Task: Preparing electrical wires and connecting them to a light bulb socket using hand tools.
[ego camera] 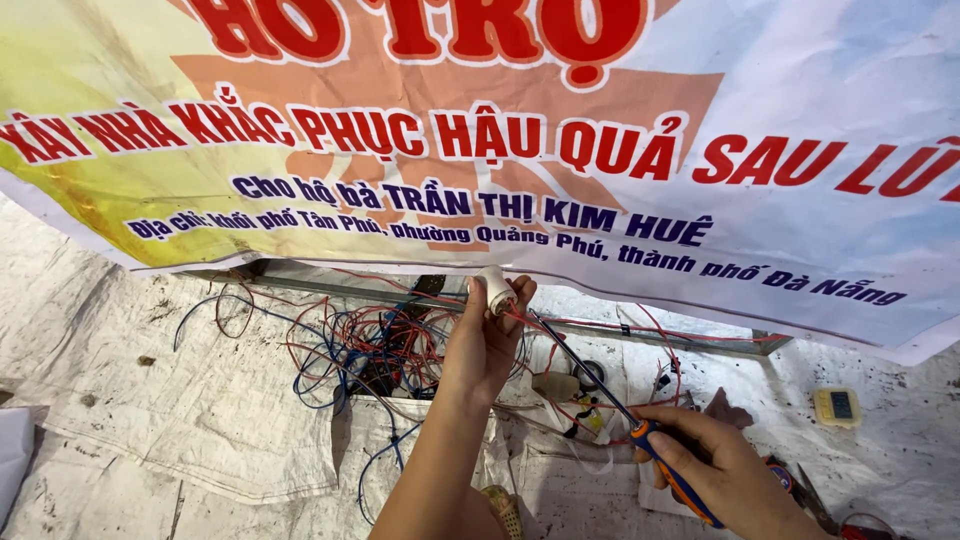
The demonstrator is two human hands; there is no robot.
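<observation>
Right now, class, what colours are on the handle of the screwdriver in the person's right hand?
Orange and dark blue screwdriver handle, clearest in the head view.

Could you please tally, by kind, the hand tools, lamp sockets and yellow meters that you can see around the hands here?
Screwdrivers: 1, an orange-and-blue-handled screwdriver in the right hand
White lamp sockets: 1, the white socket in the left hand
Yellow meters: 1, the yellow meter on the white sheet
Total: 3
</observation>
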